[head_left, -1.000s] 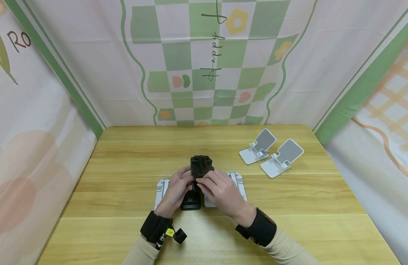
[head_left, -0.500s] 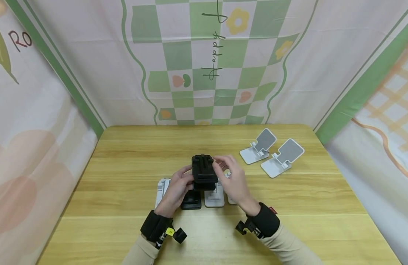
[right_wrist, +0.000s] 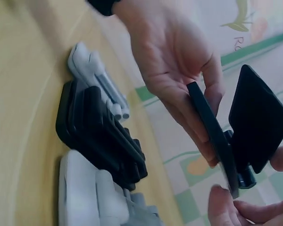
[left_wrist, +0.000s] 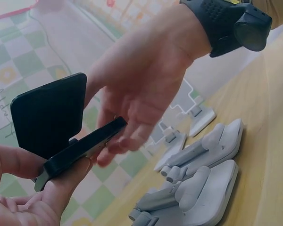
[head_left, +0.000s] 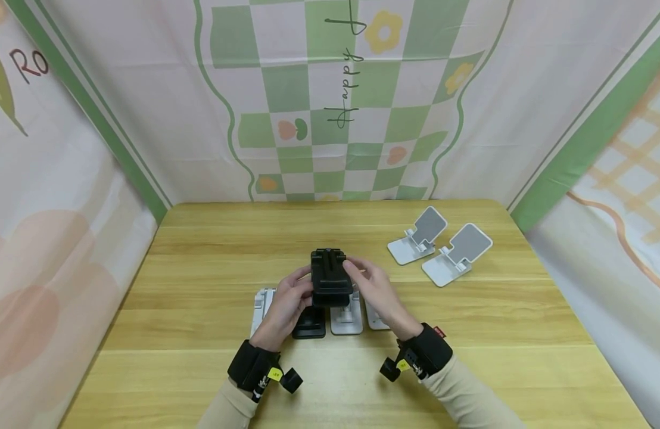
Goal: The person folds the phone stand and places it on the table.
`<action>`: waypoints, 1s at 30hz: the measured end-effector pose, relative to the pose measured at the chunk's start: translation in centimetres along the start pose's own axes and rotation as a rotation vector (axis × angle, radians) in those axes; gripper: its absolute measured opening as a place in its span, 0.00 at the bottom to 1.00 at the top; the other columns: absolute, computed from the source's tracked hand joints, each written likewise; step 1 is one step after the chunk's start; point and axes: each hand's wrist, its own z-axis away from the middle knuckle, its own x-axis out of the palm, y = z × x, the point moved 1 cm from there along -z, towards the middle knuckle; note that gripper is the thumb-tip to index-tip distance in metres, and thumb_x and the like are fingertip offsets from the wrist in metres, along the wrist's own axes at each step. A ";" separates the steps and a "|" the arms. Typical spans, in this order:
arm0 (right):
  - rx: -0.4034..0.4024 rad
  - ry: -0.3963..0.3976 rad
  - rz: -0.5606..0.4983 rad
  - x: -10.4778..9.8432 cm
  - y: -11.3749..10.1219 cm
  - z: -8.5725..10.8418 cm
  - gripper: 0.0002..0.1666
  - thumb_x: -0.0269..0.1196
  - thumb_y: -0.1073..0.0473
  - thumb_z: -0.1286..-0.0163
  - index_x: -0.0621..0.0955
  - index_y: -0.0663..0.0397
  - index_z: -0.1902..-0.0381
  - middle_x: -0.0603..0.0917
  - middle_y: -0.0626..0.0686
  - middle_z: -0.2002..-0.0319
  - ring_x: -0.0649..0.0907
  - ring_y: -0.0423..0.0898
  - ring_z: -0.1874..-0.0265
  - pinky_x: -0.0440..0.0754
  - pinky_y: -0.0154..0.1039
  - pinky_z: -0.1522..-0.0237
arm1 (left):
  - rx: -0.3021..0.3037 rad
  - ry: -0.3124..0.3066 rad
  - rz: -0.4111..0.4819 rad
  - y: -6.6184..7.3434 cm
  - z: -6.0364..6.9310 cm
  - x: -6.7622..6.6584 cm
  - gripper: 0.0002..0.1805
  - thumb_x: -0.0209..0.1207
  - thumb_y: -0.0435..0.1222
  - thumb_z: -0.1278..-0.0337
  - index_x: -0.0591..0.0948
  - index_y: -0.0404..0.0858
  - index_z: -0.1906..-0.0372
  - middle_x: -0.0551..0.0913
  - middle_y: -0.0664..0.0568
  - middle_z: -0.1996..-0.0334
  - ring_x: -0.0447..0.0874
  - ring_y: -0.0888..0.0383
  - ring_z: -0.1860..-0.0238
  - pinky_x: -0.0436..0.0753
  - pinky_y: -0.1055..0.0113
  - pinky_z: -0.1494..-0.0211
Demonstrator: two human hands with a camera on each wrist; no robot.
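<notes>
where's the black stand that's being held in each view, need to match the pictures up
Head: held black stand just below centre, between the left hand and right hand.
Left wrist: held black stand at left, its two plates spread apart.
Right wrist: held black stand at right; the other black stand is at left.
Shared landmark: green-checked cloth, behind it in all three.
</notes>
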 end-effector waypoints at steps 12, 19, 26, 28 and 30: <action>0.113 -0.075 -0.179 0.3 0.5 -0.3 0.39 0.56 0.43 0.19 0.66 0.69 0.26 0.69 0.68 0.27 0.72 0.62 0.29 0.72 0.61 0.30 | -0.023 -0.009 0.049 0.0 0.0 -0.1 0.27 0.46 0.31 0.24 0.66 0.31 0.25 0.86 0.44 0.50 0.87 0.60 0.59 0.87 0.71 0.58; 0.099 -0.072 -0.209 0.3 0.7 -0.3 0.39 0.56 0.45 0.20 0.66 0.71 0.26 0.71 0.69 0.29 0.75 0.62 0.32 0.75 0.59 0.32 | -0.016 -0.023 0.014 0.0 -0.1 -0.1 0.30 0.53 0.42 0.22 0.67 0.29 0.26 0.86 0.47 0.52 0.87 0.60 0.59 0.88 0.71 0.56; 0.103 -0.087 -0.238 0.2 0.6 -0.2 0.38 0.57 0.48 0.20 0.65 0.70 0.26 0.73 0.68 0.31 0.78 0.60 0.37 0.79 0.53 0.35 | -0.019 0.012 -0.016 0.0 -0.1 0.1 0.29 0.55 0.37 0.26 0.68 0.31 0.26 0.86 0.41 0.47 0.88 0.60 0.59 0.87 0.73 0.59; 0.104 -0.084 -0.241 0.2 0.6 -0.2 0.37 0.58 0.49 0.20 0.66 0.70 0.26 0.74 0.68 0.32 0.79 0.59 0.38 0.80 0.51 0.36 | -0.016 0.008 -0.016 0.1 -0.1 0.1 0.28 0.54 0.36 0.26 0.68 0.30 0.26 0.85 0.40 0.46 0.88 0.60 0.58 0.87 0.72 0.58; 0.098 -0.080 -0.234 0.2 0.7 -0.1 0.37 0.58 0.49 0.20 0.66 0.71 0.26 0.75 0.69 0.33 0.80 0.57 0.39 0.81 0.49 0.38 | -0.011 -0.001 -0.015 0.1 -0.1 0.1 0.28 0.54 0.35 0.26 0.68 0.29 0.26 0.85 0.39 0.45 0.89 0.60 0.57 0.88 0.71 0.57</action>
